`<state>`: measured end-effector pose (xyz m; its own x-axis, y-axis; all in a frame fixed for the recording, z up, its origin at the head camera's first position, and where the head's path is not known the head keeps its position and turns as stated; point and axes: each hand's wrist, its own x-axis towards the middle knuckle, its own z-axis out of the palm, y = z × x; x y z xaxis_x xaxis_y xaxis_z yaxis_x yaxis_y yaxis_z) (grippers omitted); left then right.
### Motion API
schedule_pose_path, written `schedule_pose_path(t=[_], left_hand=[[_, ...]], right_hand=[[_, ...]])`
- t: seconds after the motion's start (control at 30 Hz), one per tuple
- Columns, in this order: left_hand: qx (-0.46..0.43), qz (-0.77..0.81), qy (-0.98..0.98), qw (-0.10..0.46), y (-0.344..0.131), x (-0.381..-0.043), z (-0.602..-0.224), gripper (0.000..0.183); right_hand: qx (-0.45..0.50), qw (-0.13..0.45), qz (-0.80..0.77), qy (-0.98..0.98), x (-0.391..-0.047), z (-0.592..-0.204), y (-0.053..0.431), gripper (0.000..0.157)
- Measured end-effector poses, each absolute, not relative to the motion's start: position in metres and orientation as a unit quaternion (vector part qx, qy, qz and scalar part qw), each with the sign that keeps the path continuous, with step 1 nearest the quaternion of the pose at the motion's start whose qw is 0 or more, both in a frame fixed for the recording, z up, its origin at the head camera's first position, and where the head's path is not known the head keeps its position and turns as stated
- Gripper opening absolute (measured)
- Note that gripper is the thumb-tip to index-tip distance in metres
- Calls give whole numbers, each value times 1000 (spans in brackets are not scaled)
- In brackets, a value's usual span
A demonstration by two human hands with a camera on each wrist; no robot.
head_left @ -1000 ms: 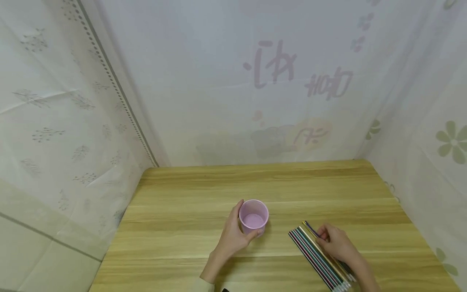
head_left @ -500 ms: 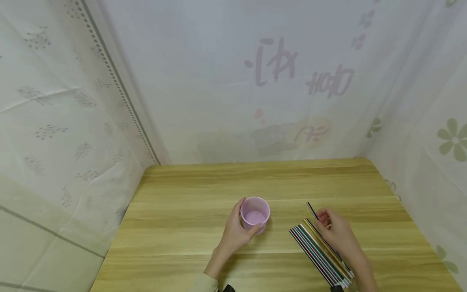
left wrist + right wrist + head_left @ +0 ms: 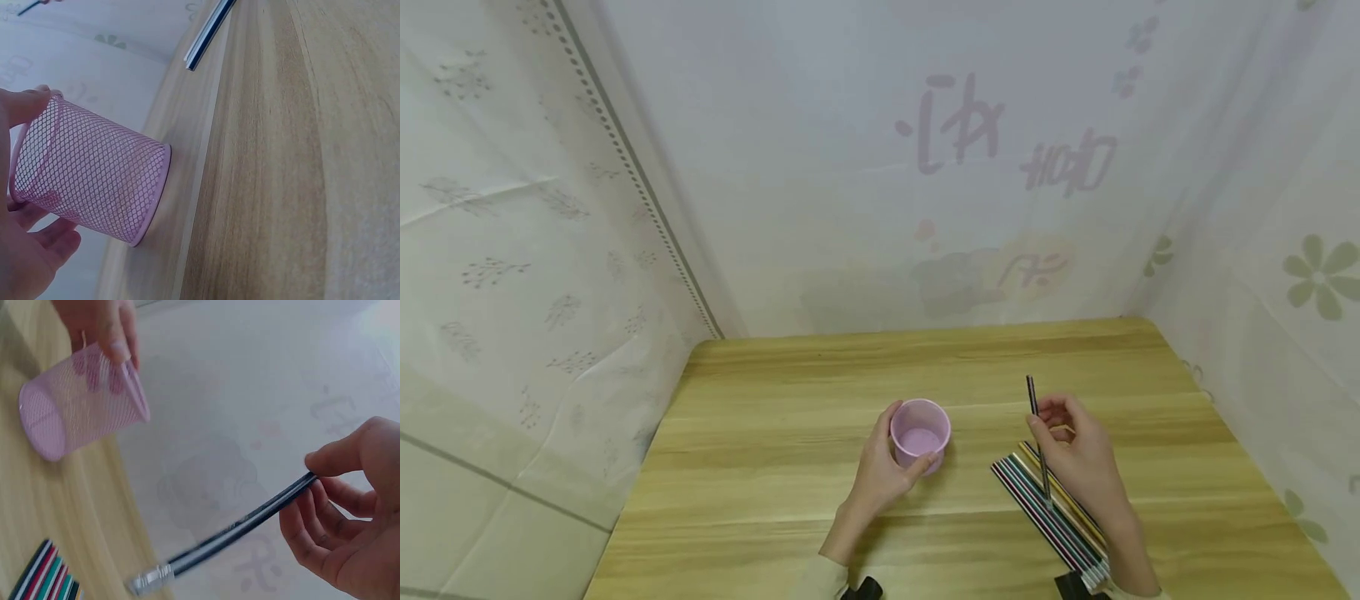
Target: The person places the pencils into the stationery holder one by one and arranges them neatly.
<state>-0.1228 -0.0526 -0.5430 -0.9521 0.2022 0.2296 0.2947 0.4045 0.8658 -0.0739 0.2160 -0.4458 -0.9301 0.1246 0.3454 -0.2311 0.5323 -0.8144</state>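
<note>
A pink mesh pencil cup stands upright on the wooden table. Round its side curve the thumb and fingers of my left hand, and the left wrist view shows the mesh wall between them. My right hand pinches a dark striped pencil near its upper end, between thumb and fingers. That pencil slants steeply, its metal ferrule and eraser end pointing down. In the head view its lower end overlaps a row of striped pencils lying side by side on the table.
The pencil row lies right of the cup, with red, green, white and gold stripes. Bare wood tabletop surrounds the cup. Patterned white cloth hangs behind the table and on both sides. Black wrist devices show at the lower edge.
My right hand has lifted the dark pencil off the right side of the row, raised it and tipped it towards upright. The left hand keeps its grip on the cup.
</note>
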Motion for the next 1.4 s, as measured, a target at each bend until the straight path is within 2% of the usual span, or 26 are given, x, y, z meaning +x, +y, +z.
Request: schedule_pose_path(t=[0.2,0.87,1.13,1.4], left_hand=[[-155,-528,-833,52,-53,-124,-544,93],[-166,-542,-822,60,-54,-125,-546,94],[-168,-553,-813,67,-53,-126,-546,94],[-169,-545,-819,64,-52,-126,-548,94]], right_hand=[[22,202,553,-808,-78,-429,203,21],[99,256,673,-686,-114,-391,163,21],[127,257,685,-670,-137,-398,146,21],[88,235,657,-711,-155,-420,130,20]])
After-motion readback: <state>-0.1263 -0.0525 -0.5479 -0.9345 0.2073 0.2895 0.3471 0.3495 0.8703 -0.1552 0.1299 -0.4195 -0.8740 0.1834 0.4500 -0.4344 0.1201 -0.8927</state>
